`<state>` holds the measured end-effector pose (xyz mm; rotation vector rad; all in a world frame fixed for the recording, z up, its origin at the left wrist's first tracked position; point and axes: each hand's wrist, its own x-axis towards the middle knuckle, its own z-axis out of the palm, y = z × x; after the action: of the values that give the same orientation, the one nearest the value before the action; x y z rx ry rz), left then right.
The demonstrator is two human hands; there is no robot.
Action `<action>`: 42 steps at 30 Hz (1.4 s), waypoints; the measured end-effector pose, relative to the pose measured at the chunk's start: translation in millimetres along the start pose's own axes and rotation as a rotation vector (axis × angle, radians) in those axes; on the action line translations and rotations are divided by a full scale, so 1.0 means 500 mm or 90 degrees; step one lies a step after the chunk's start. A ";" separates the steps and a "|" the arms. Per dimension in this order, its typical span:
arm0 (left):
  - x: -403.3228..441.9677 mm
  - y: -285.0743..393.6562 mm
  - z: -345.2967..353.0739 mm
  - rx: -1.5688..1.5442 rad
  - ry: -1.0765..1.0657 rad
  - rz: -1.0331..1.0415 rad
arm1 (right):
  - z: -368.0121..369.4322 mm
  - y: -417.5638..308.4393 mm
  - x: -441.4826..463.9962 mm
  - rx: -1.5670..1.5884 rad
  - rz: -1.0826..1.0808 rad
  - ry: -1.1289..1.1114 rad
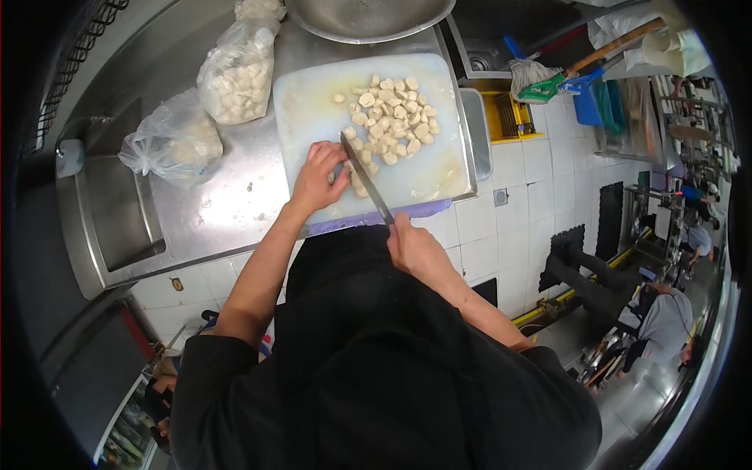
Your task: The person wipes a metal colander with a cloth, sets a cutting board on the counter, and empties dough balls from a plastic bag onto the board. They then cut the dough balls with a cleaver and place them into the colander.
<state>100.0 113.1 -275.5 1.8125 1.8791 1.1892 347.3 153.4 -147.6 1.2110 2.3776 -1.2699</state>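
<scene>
A long knife (365, 175) is gripped at its handle by my right hand (421, 249), its blade slanting up and left over the white cutting board (305, 102). My left hand (320, 178) has its fingers curled beside the blade, on a pale piece whose shape is mostly hidden. Many pale cut chunks (388, 117) lie in a pile on the board, up and right of the knife tip. A purple cloth (415, 211) shows under the board's near edge.
Two clear plastic bags, one upper (239, 74) and one lower (184, 145), hold pale pieces on the steel counter (235, 211). A large metal bowl (368, 19) stands beyond the board. A sink (121, 204) is at left. Another person (662, 317) is far right.
</scene>
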 end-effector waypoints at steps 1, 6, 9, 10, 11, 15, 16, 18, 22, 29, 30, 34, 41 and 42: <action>0.000 -0.002 -0.002 -0.004 -0.005 -0.002 | 0.009 -0.002 0.002 0.003 0.006 -0.003; 0.003 -0.013 0.000 -0.030 -0.001 0.001 | 0.053 -0.018 0.026 -0.004 0.013 0.032; 0.005 -0.011 -0.005 -0.045 -0.016 -0.009 | 0.070 -0.026 0.047 -0.029 0.032 0.058; 0.004 -0.012 -0.006 -0.048 -0.017 -0.008 | 0.080 -0.025 0.062 -0.031 0.035 0.059; 0.002 -0.015 -0.004 -0.050 -0.016 -0.006 | 0.093 -0.019 0.084 -0.049 0.046 0.060; 0.000 -0.005 0.006 -0.027 0.025 0.003 | 0.097 -0.004 0.170 -0.054 -0.008 0.119; 0.000 0.001 0.012 -0.022 0.032 0.008 | 0.082 -0.003 0.186 -0.056 -0.016 0.125; 0.010 0.012 0.026 -0.006 0.033 -0.011 | 0.040 0.001 0.219 -0.099 -0.035 0.116; 0.020 -0.006 0.047 -0.126 0.030 -0.097 | -0.017 0.044 0.235 -0.074 -0.125 0.122; -0.044 0.070 -0.052 0.095 0.013 -0.189 | -0.054 0.054 0.150 0.011 -0.147 0.092; -0.057 0.084 -0.041 0.102 0.015 -0.196 | -0.051 0.058 0.140 0.029 -0.159 0.082; -0.065 0.121 0.003 0.144 -0.046 -0.149 | -0.036 0.079 0.121 0.077 -0.202 0.067; -0.045 0.081 0.034 0.185 -0.009 -0.166 | -0.034 0.089 0.085 0.034 -0.187 0.085; -0.051 0.072 0.030 0.150 -0.002 -0.141 | -0.031 0.087 0.074 0.045 -0.167 0.080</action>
<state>140.0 90.5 -268.3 1.6567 2.2300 0.9217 358.1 199.6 -183.0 1.0528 2.6749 -1.4006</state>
